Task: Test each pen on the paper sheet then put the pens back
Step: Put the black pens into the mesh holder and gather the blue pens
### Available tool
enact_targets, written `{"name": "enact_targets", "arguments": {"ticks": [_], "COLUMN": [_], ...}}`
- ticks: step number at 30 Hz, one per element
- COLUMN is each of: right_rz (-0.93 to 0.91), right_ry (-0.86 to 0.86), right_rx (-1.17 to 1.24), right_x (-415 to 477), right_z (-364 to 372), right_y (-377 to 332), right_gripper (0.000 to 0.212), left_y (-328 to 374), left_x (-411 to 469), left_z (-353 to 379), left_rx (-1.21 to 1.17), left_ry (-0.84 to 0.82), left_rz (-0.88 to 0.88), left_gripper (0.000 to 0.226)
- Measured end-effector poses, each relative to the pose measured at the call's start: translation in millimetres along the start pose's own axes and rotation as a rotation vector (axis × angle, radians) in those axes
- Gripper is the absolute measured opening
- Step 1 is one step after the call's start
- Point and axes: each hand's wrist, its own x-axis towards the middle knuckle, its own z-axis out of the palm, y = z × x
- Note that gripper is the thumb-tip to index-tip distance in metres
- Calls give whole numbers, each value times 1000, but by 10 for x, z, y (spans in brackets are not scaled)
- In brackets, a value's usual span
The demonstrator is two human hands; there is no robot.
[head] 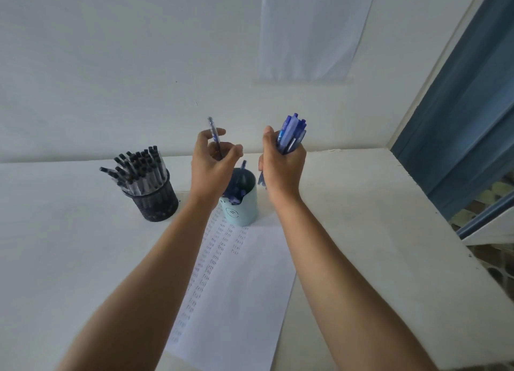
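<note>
Now left fingers [204, 135] pinch one upright pen [211, 123], right fingers [299, 152] a bundle [292, 128].

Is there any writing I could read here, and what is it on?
Hanging sheet: two printed lines at its top, too blurred to read.
Paper sheet: columns of short pen marks, too small to read.
Light blue cup: a small oval sign, no letters legible.

White table [361, 231], black mesh holder [157, 201] full of pens [139, 165] at left; pale blue cup [240, 209] at the far end of the written paper sheet [244, 301]
</note>
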Motion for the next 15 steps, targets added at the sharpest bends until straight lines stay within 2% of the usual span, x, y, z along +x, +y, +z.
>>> {"name": "enact_targets", "arguments": {"ticks": [2,9,13,15], "right_rz": [15,-49,-117,-188], "right_ry": [-8,-94,-128,-122], "right_rx": [24,19,-136,-302], "right_x": [-20,-97,-162,-162], "right_z": [24,117,147,142], "right_y": [-28,-8,110,249], "right_gripper": [31,41,43,50], "left_y": [-22,-63,-177,-208], "left_x": [6,-34,-74,-106], "left_z": [-11,-83,-180,-211], "left_rx": [-1,-77,-162,-176], "left_ry": [25,82,66,66], "left_rz": [22,0,-3,-5], "left_gripper": [5,17,13,12]}}
